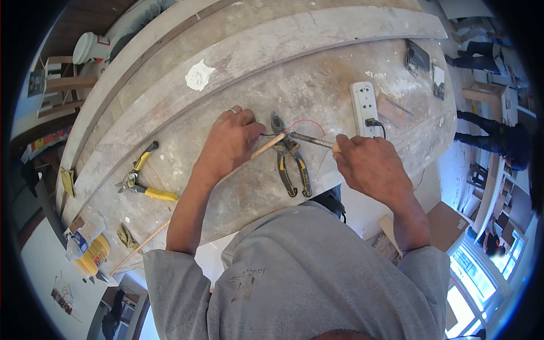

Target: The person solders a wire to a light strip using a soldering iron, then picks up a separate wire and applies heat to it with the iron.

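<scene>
My right hand is closed round the handle of a soldering iron, whose metal shaft points left. Its tip meets the end of a thin yellowish strip, which looks like an LED strip. Fingers bent and pressed together, my left hand pinches a short dark wire by the strip's end. A thin red wire arcs above the iron. Beneath the strip's end lie black-and-yellow pliers, handles toward me. The strip passes under my left forearm and reappears at lower left.
Yellow-handled snips lie left on the worktable. A white power strip holds a black plug. Phones lie at far right. Long curved boards span the back. Bottles stand lower left; people are at right.
</scene>
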Demonstrator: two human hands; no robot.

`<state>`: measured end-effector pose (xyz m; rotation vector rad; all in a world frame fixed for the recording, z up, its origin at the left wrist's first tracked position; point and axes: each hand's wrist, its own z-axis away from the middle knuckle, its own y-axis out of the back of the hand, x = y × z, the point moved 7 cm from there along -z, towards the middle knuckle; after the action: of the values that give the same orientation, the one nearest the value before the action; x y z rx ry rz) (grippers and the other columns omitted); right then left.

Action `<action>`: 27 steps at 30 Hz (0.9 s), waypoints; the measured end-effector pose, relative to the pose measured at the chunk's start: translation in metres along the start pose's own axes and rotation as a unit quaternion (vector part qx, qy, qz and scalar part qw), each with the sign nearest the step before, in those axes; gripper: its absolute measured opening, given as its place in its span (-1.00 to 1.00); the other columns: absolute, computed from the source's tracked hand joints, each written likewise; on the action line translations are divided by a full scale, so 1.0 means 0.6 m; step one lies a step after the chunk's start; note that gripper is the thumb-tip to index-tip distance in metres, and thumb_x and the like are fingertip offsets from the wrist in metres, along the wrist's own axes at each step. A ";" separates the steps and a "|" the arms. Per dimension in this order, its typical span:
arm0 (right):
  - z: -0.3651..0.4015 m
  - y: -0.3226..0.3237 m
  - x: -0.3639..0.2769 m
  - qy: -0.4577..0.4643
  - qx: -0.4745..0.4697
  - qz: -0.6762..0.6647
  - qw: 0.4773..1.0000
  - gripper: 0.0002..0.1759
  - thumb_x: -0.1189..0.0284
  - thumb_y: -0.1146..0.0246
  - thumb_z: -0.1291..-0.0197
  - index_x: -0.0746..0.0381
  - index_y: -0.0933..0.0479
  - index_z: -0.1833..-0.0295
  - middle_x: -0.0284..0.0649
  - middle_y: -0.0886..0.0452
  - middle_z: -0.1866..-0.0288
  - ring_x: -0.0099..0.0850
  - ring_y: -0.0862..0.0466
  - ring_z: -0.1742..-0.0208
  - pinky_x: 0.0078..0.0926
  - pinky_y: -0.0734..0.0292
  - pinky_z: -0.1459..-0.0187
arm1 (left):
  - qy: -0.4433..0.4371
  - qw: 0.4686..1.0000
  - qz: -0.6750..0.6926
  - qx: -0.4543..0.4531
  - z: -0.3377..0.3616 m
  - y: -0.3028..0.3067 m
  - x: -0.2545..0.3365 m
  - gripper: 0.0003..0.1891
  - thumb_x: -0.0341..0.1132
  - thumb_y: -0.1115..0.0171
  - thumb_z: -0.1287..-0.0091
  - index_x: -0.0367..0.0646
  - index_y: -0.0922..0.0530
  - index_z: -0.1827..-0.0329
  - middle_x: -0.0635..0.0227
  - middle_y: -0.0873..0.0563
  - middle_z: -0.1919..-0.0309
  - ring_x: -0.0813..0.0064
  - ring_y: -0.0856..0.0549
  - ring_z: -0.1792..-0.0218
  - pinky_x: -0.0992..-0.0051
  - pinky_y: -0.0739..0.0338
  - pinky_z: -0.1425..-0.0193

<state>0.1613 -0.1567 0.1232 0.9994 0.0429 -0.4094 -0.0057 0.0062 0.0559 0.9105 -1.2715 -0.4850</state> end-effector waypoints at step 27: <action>0.012 0.016 -0.018 0.030 0.059 0.047 0.997 -0.60 0.42 -0.29 -0.40 0.38 -0.67 -0.26 -0.12 -0.79 0.16 -0.17 -0.87 0.14 -0.17 -0.78 0.14 | -0.017 1.000 -0.007 0.000 0.002 0.000 0.012 -0.93 -0.48 -0.33 -0.24 -0.17 -0.75 0.29 0.20 -0.64 0.31 0.13 -0.67 0.12 0.20 -0.57 -0.07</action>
<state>0.1537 -0.1548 0.1372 1.1261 0.0257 -0.2974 -0.0051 0.0003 0.0600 0.9162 -1.2965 -0.5131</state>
